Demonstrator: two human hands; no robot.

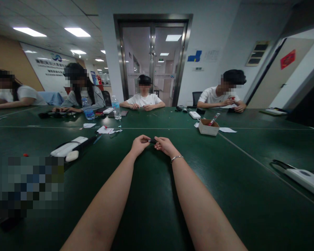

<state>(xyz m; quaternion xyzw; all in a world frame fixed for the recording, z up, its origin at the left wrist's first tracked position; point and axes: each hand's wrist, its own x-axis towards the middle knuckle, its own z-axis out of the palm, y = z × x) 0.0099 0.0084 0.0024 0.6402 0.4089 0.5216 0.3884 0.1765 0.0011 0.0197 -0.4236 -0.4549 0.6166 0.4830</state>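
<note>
Both my arms stretch out over the dark green table. Between my hands, just above the tabletop, is a small black stick-like object with a light metallic-looking end on the left. The fingertips of my left hand are closed at that light end. My right hand pinches the black part, its other fingers curled under. A silver bangle circles my right wrist. Fingers cover some of the object, so its exact kind cannot be made out.
To the left lie a white device, a small white case and paper scraps. Two water bottles stand beyond. A small open box sits right of centre; another white device lies far right. Several people sit opposite.
</note>
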